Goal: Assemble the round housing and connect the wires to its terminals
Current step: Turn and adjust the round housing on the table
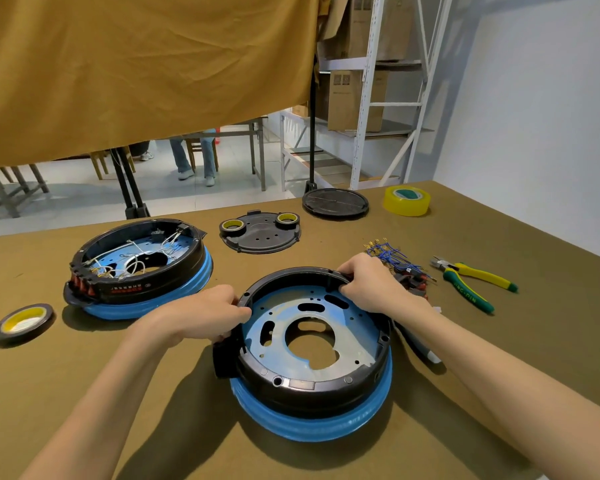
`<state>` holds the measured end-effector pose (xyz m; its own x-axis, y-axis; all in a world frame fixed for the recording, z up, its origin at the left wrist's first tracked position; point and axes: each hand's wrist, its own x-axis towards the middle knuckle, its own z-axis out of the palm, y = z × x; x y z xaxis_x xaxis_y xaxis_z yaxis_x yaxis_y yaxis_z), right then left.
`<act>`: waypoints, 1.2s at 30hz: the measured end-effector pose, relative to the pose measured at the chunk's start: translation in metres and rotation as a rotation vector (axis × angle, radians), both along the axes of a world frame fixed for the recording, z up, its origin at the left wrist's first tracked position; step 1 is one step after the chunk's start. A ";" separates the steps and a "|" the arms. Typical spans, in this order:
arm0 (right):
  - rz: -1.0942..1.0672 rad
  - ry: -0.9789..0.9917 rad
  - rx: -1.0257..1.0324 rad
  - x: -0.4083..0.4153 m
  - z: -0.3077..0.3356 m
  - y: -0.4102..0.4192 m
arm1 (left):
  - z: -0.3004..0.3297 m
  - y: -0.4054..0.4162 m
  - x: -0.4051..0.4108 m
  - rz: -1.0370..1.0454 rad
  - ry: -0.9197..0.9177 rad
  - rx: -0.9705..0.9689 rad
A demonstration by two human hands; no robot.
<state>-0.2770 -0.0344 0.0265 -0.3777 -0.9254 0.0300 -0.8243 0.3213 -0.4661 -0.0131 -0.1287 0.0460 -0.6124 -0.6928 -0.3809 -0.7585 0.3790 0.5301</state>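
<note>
Both hands gripped the black housing ring point(312, 382) between them: left hand point(205, 315) curled on its left rim, right hand point(368, 285) pinching the far rim. Inside lay a blue plate point(326, 327); loose wires point(395, 261) sat just beyond the right hand.

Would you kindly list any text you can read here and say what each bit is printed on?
"KING-PIN", roughly, on the green and yellow pliers handle; the first letters are unsure.
Red lettering on the wired housing side: too blurred to read.
Marks on the cardboard boxes on the shelves: too small to read.

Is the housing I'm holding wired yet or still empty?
Empty: the near housing shows only its bare blue plate, no wires inside.
</note>
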 end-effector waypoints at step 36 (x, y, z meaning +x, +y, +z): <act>0.134 0.145 0.072 0.015 0.005 -0.017 | 0.017 0.002 0.009 0.173 0.105 0.109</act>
<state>-0.2617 -0.0515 0.0316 -0.2477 -0.9688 0.0071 -0.9187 0.2326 -0.3192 -0.0044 -0.1269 0.0633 -0.5285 -0.7489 -0.3997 -0.7456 0.1844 0.6404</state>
